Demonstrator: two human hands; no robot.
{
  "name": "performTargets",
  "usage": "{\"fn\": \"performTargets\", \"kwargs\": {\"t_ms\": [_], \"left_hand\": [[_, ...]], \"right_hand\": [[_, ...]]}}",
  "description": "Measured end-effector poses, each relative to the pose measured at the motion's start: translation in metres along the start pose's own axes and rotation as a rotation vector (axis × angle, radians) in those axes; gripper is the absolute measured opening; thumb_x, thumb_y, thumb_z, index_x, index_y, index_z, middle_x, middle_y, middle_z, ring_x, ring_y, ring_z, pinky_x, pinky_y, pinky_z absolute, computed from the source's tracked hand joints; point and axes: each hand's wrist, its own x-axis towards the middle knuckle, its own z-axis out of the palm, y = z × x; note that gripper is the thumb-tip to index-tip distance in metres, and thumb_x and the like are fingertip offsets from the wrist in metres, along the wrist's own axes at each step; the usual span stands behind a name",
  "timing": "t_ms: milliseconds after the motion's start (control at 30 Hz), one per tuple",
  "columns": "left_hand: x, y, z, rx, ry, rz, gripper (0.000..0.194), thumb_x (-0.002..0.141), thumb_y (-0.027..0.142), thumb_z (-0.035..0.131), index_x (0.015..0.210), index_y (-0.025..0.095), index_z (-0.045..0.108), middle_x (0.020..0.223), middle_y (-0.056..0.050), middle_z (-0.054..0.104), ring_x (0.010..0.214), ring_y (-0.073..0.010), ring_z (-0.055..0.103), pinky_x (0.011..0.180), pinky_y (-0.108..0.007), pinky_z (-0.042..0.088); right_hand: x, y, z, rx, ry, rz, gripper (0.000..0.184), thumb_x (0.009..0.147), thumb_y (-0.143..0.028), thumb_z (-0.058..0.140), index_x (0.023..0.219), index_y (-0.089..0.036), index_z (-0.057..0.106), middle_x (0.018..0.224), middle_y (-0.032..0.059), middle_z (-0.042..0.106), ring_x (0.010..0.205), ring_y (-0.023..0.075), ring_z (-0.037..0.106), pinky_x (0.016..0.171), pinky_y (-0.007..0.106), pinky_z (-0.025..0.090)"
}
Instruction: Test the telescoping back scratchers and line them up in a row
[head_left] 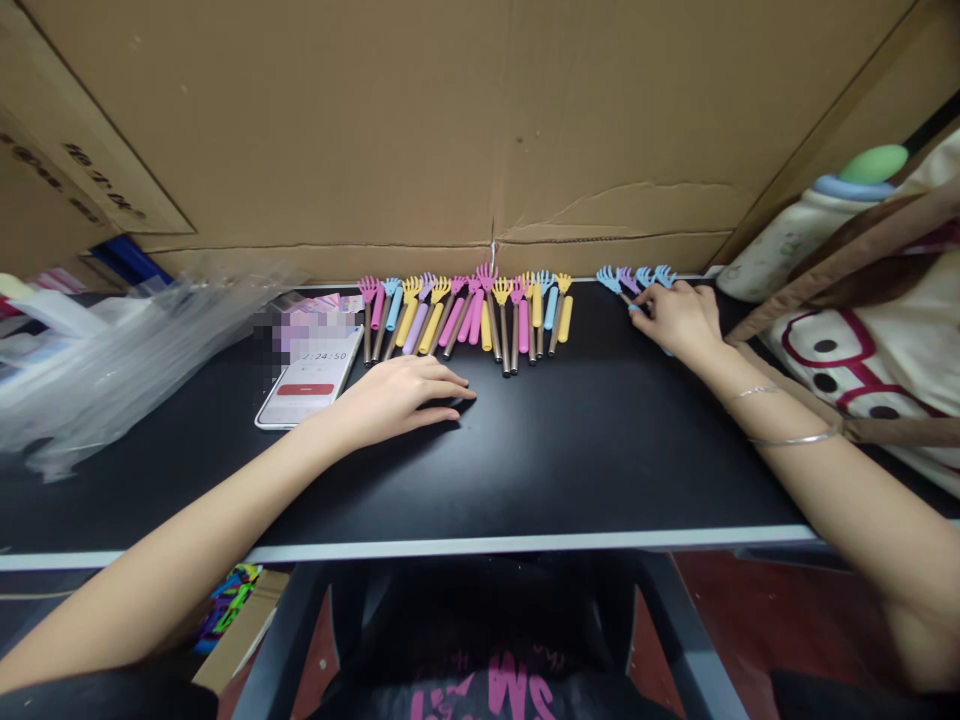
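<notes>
The left hand [405,392] is lying unclenched over the table [562,460]; the right hand [681,318] is touching blue scratchers [609,281], its grip unclear.

Desk [525,470]: topped in black, edged pale at front.
Cardboard wall [360,130]: creased near base, set along desk's back edge.
Floor [735,610]: reddish, seen below front edge.
Light [442,485]: reflected near front edge.

Right fingers [654,304] at blue back scratchers [610,282]
</notes>
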Motion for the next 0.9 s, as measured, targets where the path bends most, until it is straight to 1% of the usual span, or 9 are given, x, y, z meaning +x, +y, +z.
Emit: {"fn": "performTargets", "kwargs": {"t_ms": [133,267,433,667,767,900], "left_hand": [[0.000,0.000,0.000,0.006,-0.002,0.002,0.035,0.098,0.043,0.046,0.119,0.022,0.066,0.121,-0.005,0.068,0.110,-0.0193,0.062,0.094,-0.033,0.047],[0.000,0.000,0.000,0.004,-0.010,-0.001,0.034,0.099,0.041,0.047,0.119,0.022,0.066,0.121,-0.005,0.067,0.109,-0.0194,0.062,0.095,-0.033,0.048],[-0.001,0.000,0.000,0.003,-0.007,-0.004,0.034,0.099,0.040,0.046,0.120,0.023,0.066,0.121,-0.005,0.067,0.110,-0.0189,0.062,0.094,-0.032,0.048],[-0.001,0.000,0.001,0.005,-0.006,0.001,0.032,0.099,0.037,0.047,0.121,0.023,0.065,0.122,-0.004,0.066,0.109,-0.0191,0.062,0.093,-0.032,0.049],[-0.001,0.000,0.001,0.007,-0.013,0.000,0.031,0.098,0.035,0.048,0.121,0.023,0.065,0.122,-0.004,0.066,0.110,-0.0190,0.061,0.093,-0.032,0.048],[-0.001,0.000,0.001,0.008,-0.011,0.001,0.031,0.099,0.036,0.048,0.122,0.024,0.064,0.123,-0.004,0.065,0.111,-0.0185,0.061,0.093,-0.031,0.048]], "right_hand": [[-0.003,-0.003,-0.004,0.000,-0.009,0.018,0.025,0.088,-0.035,0.049,0.098,-0.016,0.062,0.074,0.0127,0.062,0.096,0.0299,0.052,0.088,0.044,0.028],[-0.004,-0.005,-0.006,-0.009,-0.001,0.028,0.027,0.089,-0.034,0.050,0.101,-0.014,0.064,0.076,0.0138,0.063,0.096,0.0295,0.052,0.085,0.043,0.029],[-0.004,-0.003,-0.005,-0.016,0.022,0.015,0.029,0.090,-0.036,0.049,0.098,-0.015,0.067,0.078,0.0154,0.065,0.096,0.0312,0.052,0.082,0.042,0.031],[-0.007,-0.001,-0.004,-0.030,0.072,0.001,0.033,0.092,-0.036,0.043,0.095,-0.016,0.069,0.093,0.0168,0.070,0.105,0.0360,0.051,0.083,0.046,0.033],[-0.009,-0.002,-0.008,-0.017,0.064,-0.005,0.031,0.091,-0.035,0.044,0.097,-0.017,0.069,0.094,0.0160,0.070,0.104,0.0355,0.051,0.082,0.045,0.033],[-0.012,-0.006,-0.018,0.005,0.051,-0.027,0.030,0.090,-0.034,0.045,0.100,-0.018,0.068,0.091,0.0140,0.070,0.100,0.0330,0.052,0.077,0.041,0.035]]}}
